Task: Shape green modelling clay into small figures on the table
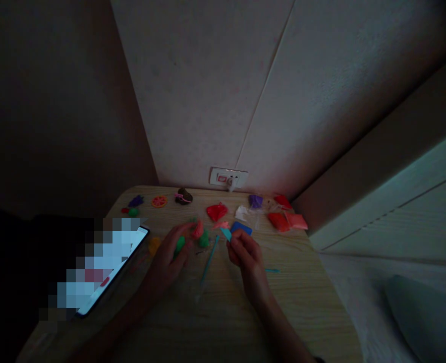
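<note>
My right hand (247, 254) is closed round a flat teal modelling tool (226, 234). A ragged bit of pink clay (220, 225) clings to the tool's tip. To the left, my left hand (170, 252) has its fingers curved around a pink clay lump (198, 230) at the fingertips; the exact grip is dim. A green clay lump (179, 244) shows between its thumb and fingers, and whether it is held or lies behind is unclear. Another green lump (204, 239) sits just right of the pink one. Between the hands lies a thin teal stick tool (210, 259).
Along the back are a red clay packet (217, 211), a purple packet (256, 201), orange-red packets (279, 222) and a brown piece (184, 196). A blue piece (241, 228) lies behind my right hand. On the left rests a lit phone (113, 275). The wall has a socket (228, 177).
</note>
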{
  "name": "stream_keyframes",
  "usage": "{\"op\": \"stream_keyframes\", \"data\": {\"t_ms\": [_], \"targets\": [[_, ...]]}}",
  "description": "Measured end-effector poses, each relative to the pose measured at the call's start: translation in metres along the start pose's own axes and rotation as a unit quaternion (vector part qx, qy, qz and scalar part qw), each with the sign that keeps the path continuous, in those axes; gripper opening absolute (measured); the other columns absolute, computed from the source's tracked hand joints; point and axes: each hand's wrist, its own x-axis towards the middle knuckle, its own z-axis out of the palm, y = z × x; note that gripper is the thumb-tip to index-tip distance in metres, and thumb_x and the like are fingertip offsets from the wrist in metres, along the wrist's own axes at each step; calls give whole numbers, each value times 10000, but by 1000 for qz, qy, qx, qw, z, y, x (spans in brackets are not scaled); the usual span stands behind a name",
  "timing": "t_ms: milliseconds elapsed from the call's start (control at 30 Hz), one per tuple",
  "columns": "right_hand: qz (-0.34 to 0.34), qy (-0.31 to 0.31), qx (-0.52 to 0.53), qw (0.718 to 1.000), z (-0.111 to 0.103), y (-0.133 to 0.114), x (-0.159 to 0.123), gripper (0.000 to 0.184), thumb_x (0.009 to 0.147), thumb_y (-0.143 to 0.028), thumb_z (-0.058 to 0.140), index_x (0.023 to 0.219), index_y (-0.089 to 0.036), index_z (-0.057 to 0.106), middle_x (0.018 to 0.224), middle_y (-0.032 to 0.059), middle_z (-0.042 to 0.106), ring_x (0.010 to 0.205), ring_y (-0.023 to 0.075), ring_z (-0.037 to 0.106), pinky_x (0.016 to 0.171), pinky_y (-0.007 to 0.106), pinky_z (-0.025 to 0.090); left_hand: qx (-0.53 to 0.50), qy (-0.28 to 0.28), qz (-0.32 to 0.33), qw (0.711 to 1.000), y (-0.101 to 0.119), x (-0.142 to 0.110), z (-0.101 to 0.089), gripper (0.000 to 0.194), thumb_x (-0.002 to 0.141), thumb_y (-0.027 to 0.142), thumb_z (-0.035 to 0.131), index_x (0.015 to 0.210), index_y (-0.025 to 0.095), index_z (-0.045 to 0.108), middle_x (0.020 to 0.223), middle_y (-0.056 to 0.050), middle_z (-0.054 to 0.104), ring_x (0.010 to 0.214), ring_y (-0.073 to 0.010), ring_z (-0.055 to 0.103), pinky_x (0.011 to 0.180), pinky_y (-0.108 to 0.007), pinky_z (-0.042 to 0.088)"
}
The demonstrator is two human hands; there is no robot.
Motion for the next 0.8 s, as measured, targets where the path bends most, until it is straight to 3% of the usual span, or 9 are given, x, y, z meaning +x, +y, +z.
{"op": "stream_keyframes", "data": {"t_ms": [200,300,400,500,600,700,800], "targets": [[-9,-22,-80,997,1,-1,0,290,792,-453,590,679,-199,507,529,-79,333,485,90,267,453,229,176,-45,2,-20,999,4,-3,-5,273,870,360,485,1083,256,621,1117,-25,681,1059,-229,604,898,-308,464],[-21,-42,-124,991,2,-1,-1,289,814,-446,560,678,-195,507,529,-77,342,496,93,285,467,230,204,-109,-16,-23,994,4,-4,-5,280,855,366,515,1095,259,609,1053,-23,683,980,-221,613,787,-285,476],[-27,-45,-155,986,3,-1,-2,287,821,-442,545,679,-195,508,529,-73,358,500,98,307,474,230,223,-155,-25,-26,987,2,-3,-4,283,827,363,555,1083,255,606,868,-6,669,819,-198,609,645,-257,451],[-34,-44,-168,984,3,-2,-2,273,822,-430,544,682,-198,510,535,-71,357,503,101,314,473,228,225,-191,-18,-56,980,2,-2,-3,226,831,401,545,967,239,623,672,26,560,612,-151,525,534,-239,391],[-37,-52,-175,983,3,-2,-3,264,830,-417,537,685,-199,507,541,-70,355,504,102,314,470,227,222,-236,-22,-78,968,4,-1,-1,289,823,494,521,763,218,583,531,58,401,457,-111,353,424,-232,275],[-36,-52,-180,982,2,-2,-3,259,838,-412,530,691,-200,509,545,-68,363,509,104,325,472,226,230,-256,-31,-100,961,7,0,-2,372,775,566,536,644,218,513,473,75,326,404,-92,248,387,-230,175],[-39,-49,-181,981,3,-2,-3,254,839,-407,526,692,-200,509,545,-67,369,510,105,331,474,226,242,-239,-28,-120,963,9,0,-4,388,775,562,531,604,216,490,477,69,333,408,-89,260,398,-224,181]]}}
